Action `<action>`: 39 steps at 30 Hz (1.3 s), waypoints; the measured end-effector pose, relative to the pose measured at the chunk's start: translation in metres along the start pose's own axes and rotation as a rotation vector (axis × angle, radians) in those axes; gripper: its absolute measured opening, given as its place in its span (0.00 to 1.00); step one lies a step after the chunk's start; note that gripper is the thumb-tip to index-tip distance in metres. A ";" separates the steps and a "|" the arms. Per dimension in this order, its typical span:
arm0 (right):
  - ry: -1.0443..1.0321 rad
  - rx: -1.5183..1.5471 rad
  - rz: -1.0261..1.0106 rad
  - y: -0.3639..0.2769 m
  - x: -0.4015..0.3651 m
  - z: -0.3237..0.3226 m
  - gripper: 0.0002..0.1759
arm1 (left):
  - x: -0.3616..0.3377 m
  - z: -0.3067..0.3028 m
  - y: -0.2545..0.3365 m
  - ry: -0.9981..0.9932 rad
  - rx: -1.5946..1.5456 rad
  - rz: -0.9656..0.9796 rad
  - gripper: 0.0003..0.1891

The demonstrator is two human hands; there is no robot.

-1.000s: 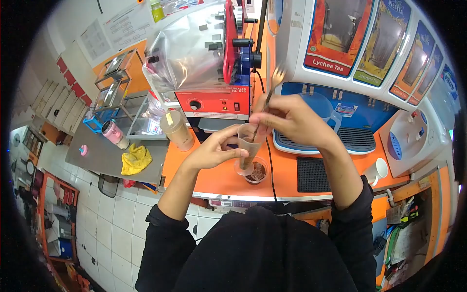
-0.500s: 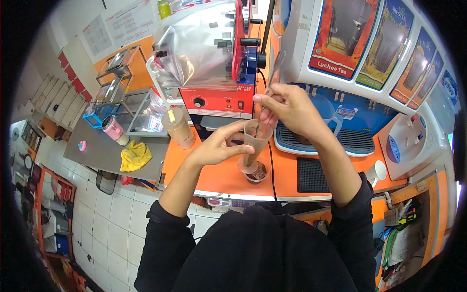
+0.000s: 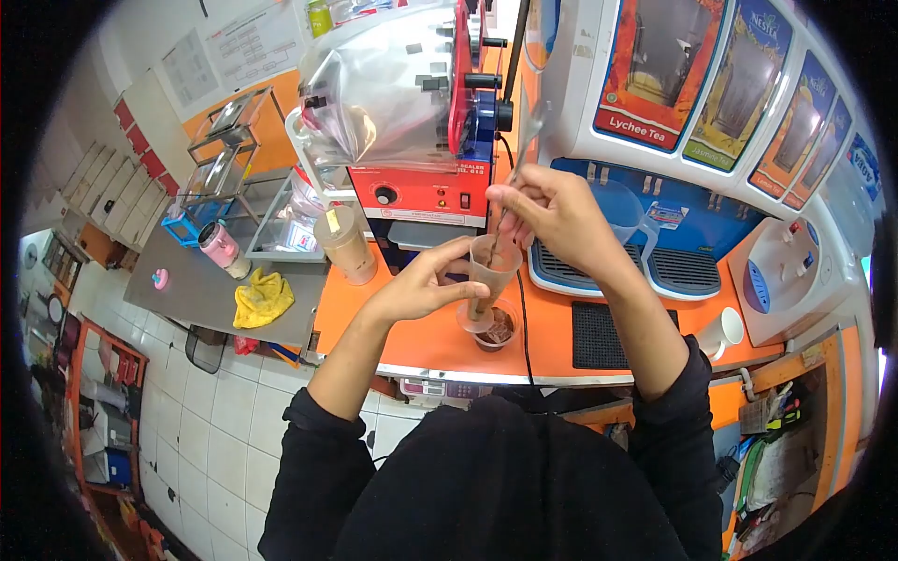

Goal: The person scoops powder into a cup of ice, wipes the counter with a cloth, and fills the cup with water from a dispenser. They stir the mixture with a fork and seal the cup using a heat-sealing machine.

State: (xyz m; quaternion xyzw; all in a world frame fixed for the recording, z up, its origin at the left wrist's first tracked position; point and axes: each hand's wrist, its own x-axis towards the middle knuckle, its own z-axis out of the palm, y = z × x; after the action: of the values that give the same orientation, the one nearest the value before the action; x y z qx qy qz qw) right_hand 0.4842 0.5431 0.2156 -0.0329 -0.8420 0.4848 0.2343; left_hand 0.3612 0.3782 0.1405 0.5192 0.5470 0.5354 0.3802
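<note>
My left hand [image 3: 418, 286] is closed around a tall translucent plastic cup [image 3: 496, 265], which leans a little and has a flared base. Between the fingers and thumb of my right hand [image 3: 554, 210] is a long metal spoon [image 3: 530, 136]. Its lower end goes down into the cup; the upper end sticks up, blurred. Something brownish shows through the cup's wall, hard to make out. Just behind the cup's base, on the orange counter [image 3: 421, 348], stands a small clear tub [image 3: 502, 329] with dark brown contents.
A red cup sealer [image 3: 416, 194] stands ahead, with a drink dispenser [image 3: 673, 234] to its right. A filled lidded cup [image 3: 346, 248] is left of my hands. Nearby are a black mat [image 3: 599, 337], white cups [image 3: 722, 332], a yellow cloth [image 3: 263, 300] and a black cable [image 3: 524, 327].
My right hand has dropped very slightly with the spoon, whose upper end has tilted a little. My left hand keeps the cup in nearly the same place.
</note>
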 end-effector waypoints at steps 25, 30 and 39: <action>0.440 0.059 0.241 0.084 -0.063 -0.010 0.11 | -0.019 -0.006 -0.060 -0.067 1.111 -0.011 0.30; 0.460 0.050 0.269 0.099 -0.078 -0.003 0.11 | -0.016 -0.001 -0.065 -0.091 1.251 0.019 0.30; 0.469 0.116 0.298 0.101 -0.090 0.004 0.10 | -0.008 0.004 -0.061 -0.111 1.402 0.109 0.29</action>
State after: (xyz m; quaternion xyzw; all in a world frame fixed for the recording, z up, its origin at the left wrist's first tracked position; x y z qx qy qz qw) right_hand 0.5453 0.5672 0.0972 -0.2542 -0.7216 0.5403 0.3504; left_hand 0.3569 0.3778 0.0787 0.6951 0.7160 0.0478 -0.0439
